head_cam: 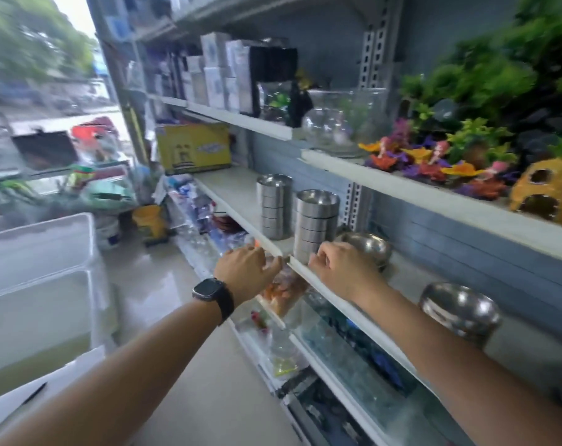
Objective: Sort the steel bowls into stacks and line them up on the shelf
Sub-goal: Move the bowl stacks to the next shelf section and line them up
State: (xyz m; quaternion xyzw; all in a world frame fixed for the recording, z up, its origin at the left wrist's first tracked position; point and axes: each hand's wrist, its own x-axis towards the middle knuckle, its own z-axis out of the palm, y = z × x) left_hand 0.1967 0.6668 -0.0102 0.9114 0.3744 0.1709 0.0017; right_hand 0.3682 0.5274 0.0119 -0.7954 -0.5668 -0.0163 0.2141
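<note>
Shop shelving, aquarium goods above and below. Middle shelf [237,191] carries two upright columns of steel bowls, the far stack [274,210] and the near stack [316,220]. Two piles of rounded bowls lie mouth-down to the right, one [368,246] just behind the knuckles, another [461,309] further along. Right hand [340,268] sits at the near stack's base, fingers curled – grip or mere touch, cannot tell. Left hand [247,268], watch [212,292] on the wrist, is slack at the shelf lip, holding nothing. Near stack's axis is vertical – right hand is closest, likely nudging it into line
</note>
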